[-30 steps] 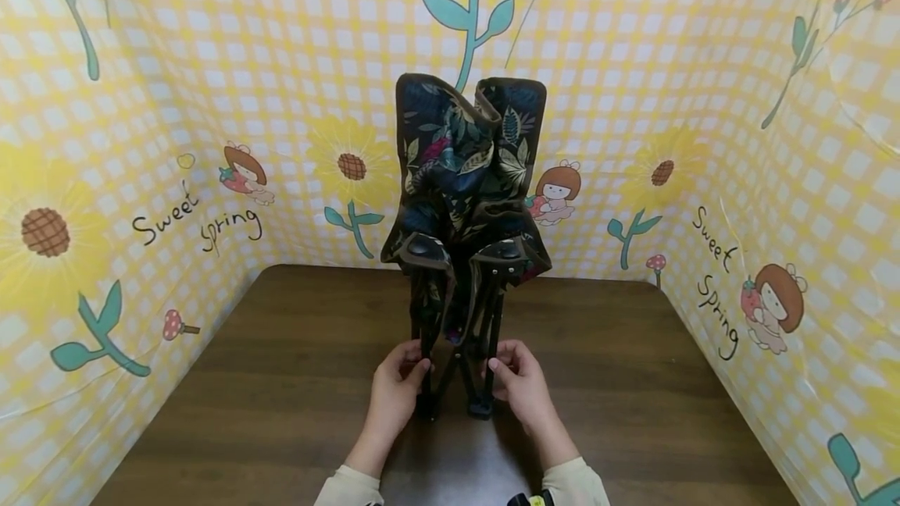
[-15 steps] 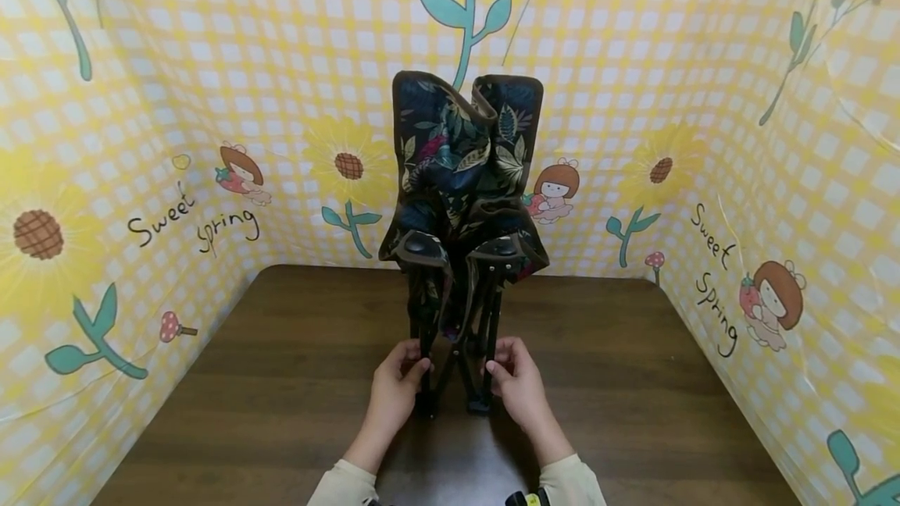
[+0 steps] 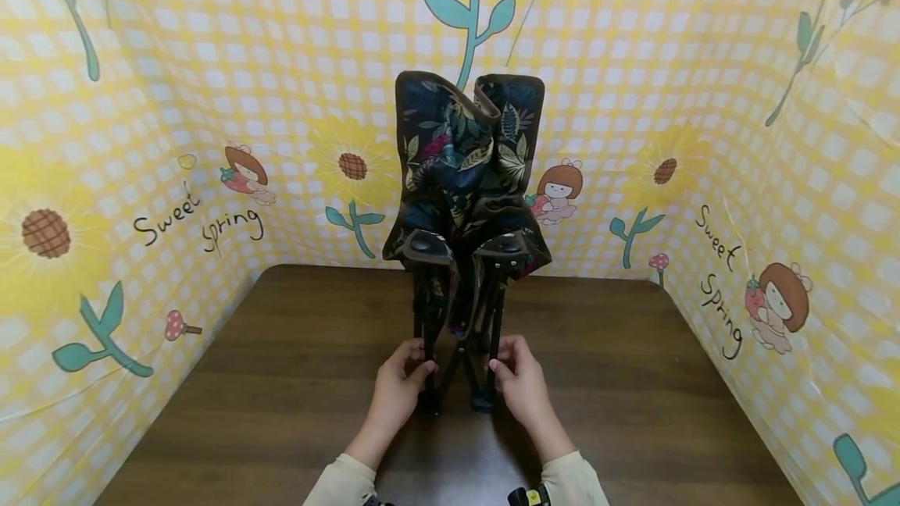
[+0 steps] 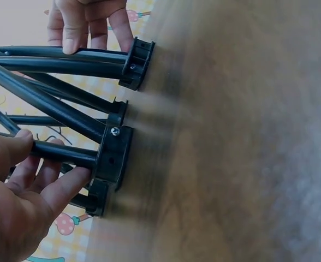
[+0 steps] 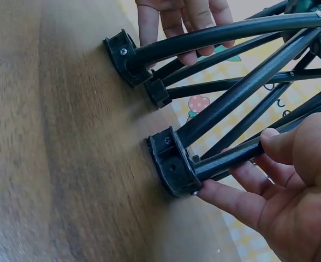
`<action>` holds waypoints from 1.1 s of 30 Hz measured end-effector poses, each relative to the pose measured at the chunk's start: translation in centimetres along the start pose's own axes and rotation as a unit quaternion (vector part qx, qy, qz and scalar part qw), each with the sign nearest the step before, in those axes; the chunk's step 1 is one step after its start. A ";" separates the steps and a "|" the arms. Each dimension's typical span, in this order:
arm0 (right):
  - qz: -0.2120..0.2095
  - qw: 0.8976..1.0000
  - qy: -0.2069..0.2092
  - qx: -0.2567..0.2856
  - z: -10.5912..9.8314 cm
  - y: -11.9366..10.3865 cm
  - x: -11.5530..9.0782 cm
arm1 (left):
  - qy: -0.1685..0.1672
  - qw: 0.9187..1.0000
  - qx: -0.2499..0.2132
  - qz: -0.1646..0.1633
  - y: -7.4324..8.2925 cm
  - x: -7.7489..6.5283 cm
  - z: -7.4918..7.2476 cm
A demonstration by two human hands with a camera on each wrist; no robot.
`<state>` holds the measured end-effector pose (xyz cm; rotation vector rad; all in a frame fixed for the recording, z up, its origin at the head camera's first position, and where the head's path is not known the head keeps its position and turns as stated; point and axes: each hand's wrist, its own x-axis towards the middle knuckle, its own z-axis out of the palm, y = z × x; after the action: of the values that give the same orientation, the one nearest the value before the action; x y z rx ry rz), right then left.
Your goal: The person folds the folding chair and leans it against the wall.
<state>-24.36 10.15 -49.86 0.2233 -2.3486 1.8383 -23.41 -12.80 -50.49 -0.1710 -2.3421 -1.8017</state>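
A folding chair [image 3: 457, 155] with dark leaf-print fabric stands upright and partly folded at the middle of the table. Its black tube legs cross below the seat and end in plastic feet [image 4: 114, 155]. Low on the front left leg, my left hand [image 3: 401, 385] pinches the tube between thumb and fingers. My right hand [image 3: 523, 389] grips the front right leg at about the same height. In the right wrist view, the right thumb lies along the tube [image 5: 231, 158] just above its foot, with the fingers beneath. The fabric sags in folds between the two armrest ends.
The brown wooden table [image 3: 281, 350] has rounded far corners. A yellow checked cloth [image 3: 281, 61] with sunflowers and cartoon figures hangs around its back and sides, close behind the chair. A black and yellow wrist device [image 3: 529, 497] sits at the right sleeve.
Both hands keep the same hold on the chair legs. The chair stays at nearly the same spot and just as folded; the head view shifts only slightly.
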 end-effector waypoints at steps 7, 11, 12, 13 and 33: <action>0.001 1.000 -0.006 -0.013 -0.2 0.3 0.4 | 0.004 1.000 -0.015 0.015 -0.4 0.3 0.2; -0.003 0.999 -0.016 -0.028 -0.3 0.5 0.4 | 0.001 1.000 -0.021 0.003 -0.6 0.4 0.3; -0.004 0.999 -0.018 -0.031 -0.3 0.5 0.4 | 0.000 1.000 -0.020 0.002 -0.6 0.4 0.3; -0.007 0.999 -0.020 -0.032 -0.4 0.6 0.5 | -0.001 1.000 -0.019 -0.001 -0.6 0.4 0.3; -0.024 0.999 -0.024 -0.023 -0.3 1.5 1.4 | -0.034 0.999 -0.013 0.012 -1.1 1.7 0.0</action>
<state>-26.03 10.71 -50.94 0.3179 -2.3923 1.7754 -25.33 -13.17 -51.18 -0.2672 -2.3509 -1.8440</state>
